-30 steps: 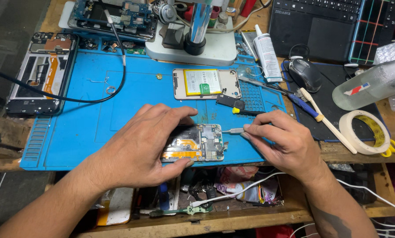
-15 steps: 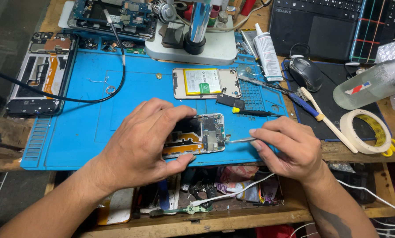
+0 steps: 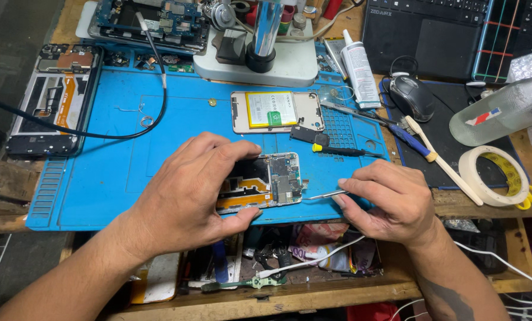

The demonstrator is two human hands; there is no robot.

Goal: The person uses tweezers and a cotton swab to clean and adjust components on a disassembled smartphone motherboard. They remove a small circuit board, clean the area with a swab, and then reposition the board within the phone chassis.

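Mat (image 3: 99, 184), blue, spreads under both hands; beyond the grip stands a microscope base (image 3: 260, 65), with a second phone (image 3: 276, 111) (yellow battery showing) nearer; left hand (image 3: 188, 190) clamps an opened phone (image 3: 263, 181) between thumb and fingers, flat on the mat; right hand (image 3: 390, 202) pinches tweezers (image 3: 322, 194), tips touching the phone's right edge; a screwdriver (image 3: 340, 150) lies just beyond.

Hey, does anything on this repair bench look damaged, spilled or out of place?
Nothing spilled. The opened phone under the left hand lies bare and slightly askew on the blue mat; the right hand holds tweezers at its edge.
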